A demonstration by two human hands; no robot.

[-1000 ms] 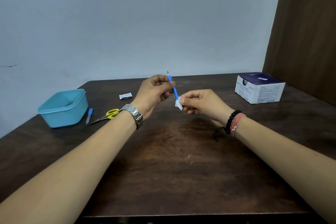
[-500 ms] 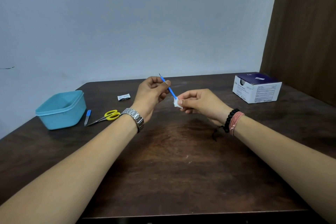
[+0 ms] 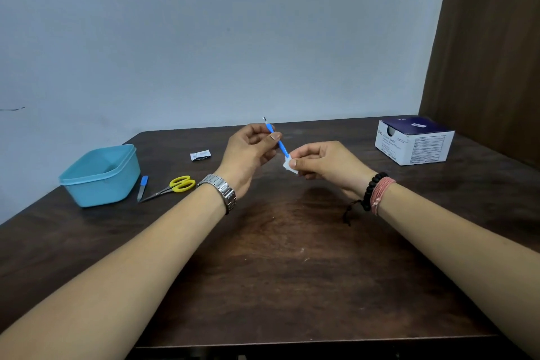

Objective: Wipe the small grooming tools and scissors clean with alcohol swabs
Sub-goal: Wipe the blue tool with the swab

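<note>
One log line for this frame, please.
left hand: holds blue tool | right hand: pinches swab on its lower end | scissors: on table

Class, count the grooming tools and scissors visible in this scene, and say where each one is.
3. A blue-handled tool is held between both hands above the table. A small blue tool and yellow-handled scissors lie beside the blue tub. Others may be hidden inside the tub.

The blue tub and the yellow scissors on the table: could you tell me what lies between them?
In the head view, a small blue-handled tool lies on the table between the blue tub and the yellow scissors, touching neither.
</note>
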